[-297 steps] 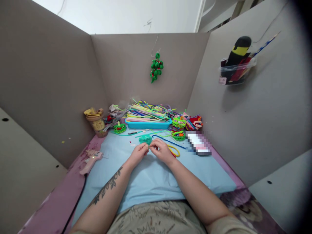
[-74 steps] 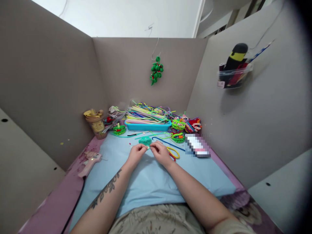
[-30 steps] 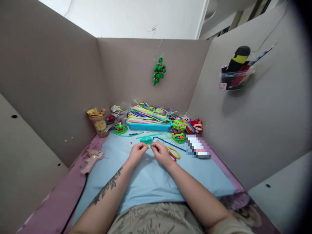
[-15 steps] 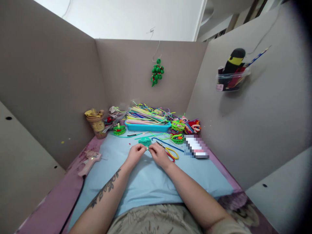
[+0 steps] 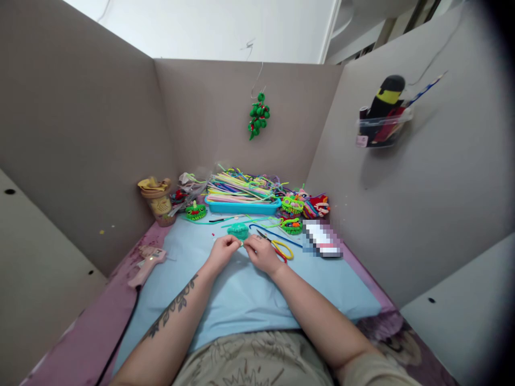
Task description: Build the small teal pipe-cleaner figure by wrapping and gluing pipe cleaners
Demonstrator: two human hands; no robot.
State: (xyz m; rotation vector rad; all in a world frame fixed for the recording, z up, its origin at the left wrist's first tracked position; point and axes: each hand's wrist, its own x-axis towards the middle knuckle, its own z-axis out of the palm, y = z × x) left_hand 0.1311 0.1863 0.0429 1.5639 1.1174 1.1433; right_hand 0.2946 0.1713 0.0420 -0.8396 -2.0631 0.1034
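Note:
My left hand [image 5: 223, 251] and my right hand [image 5: 259, 252] meet over the light blue mat [image 5: 241, 289], fingertips pinched together on a small pale piece [image 5: 242, 244] that I cannot make out clearly. A teal fuzzy ball of pipe cleaner [image 5: 238, 230] lies just beyond the fingertips. Scissors with yellow and red handles [image 5: 281, 249] rest right of my right hand. A blue pipe cleaner [image 5: 277, 236] lies across the mat behind them.
A blue tray of coloured pipe cleaners [image 5: 241, 205] stands at the back, with green fuzzy figures [image 5: 196, 211] beside it. A pink glue gun [image 5: 145, 262] lies at the left edge. Brown jar [image 5: 158, 199] back left. Grey partition walls enclose three sides; a green ornament [image 5: 258, 115] hangs there.
Both hands stay pinched together at the same spot on the mat; only slight finger and head shifts show.

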